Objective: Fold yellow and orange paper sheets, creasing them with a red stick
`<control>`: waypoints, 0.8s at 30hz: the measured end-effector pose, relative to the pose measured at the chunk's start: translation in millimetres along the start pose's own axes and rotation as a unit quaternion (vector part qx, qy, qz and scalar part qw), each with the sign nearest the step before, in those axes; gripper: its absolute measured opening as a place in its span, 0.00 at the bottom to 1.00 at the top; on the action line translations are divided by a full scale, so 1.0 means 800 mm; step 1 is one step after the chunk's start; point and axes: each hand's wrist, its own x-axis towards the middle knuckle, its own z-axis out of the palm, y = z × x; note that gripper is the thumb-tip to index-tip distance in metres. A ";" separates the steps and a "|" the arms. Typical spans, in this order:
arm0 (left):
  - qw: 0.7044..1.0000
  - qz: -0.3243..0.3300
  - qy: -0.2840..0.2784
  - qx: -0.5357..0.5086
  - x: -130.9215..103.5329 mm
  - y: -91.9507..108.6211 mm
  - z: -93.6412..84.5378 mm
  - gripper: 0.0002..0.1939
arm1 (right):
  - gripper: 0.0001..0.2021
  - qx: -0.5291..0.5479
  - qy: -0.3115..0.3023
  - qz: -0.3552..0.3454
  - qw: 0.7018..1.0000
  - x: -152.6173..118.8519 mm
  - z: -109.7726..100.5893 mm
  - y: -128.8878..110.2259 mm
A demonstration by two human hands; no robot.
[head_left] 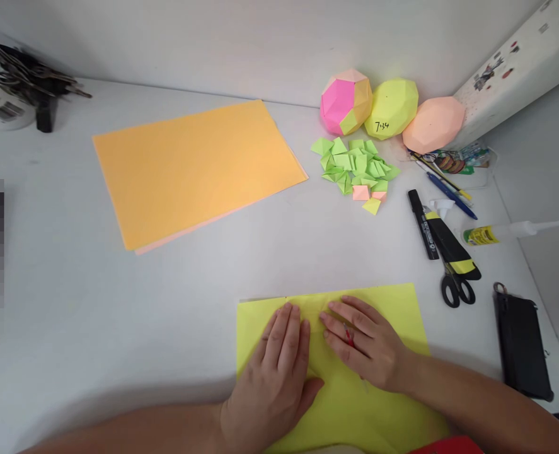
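Note:
A large sheet of yellow paper [392, 309] lies at the near edge of the white table, its lower part running out under my arms. My left hand [279, 372] rests on it left of the middle, palm down, fingers stretched out toward the far edge and the thumb apart. To its right, my right hand [364, 340] also presses the sheet, fingers spread flat. Something small and red shows on one of its fingers. Neither hand grips anything.
Orange sheets [198, 176] lie at the far left. Faceted paper balls [392, 108] stand by the wall above a heap of small green folded papers [355, 164]. On the right are scissors [456, 287], a black marker [422, 224], a glue bottle [484, 235] and a black pouch [522, 343].

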 end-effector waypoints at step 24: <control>0.997 0.059 -0.053 0.001 0.008 -0.015 0.000 0.35 | 0.09 -0.005 -0.012 0.016 1.000 -0.003 0.001 -0.002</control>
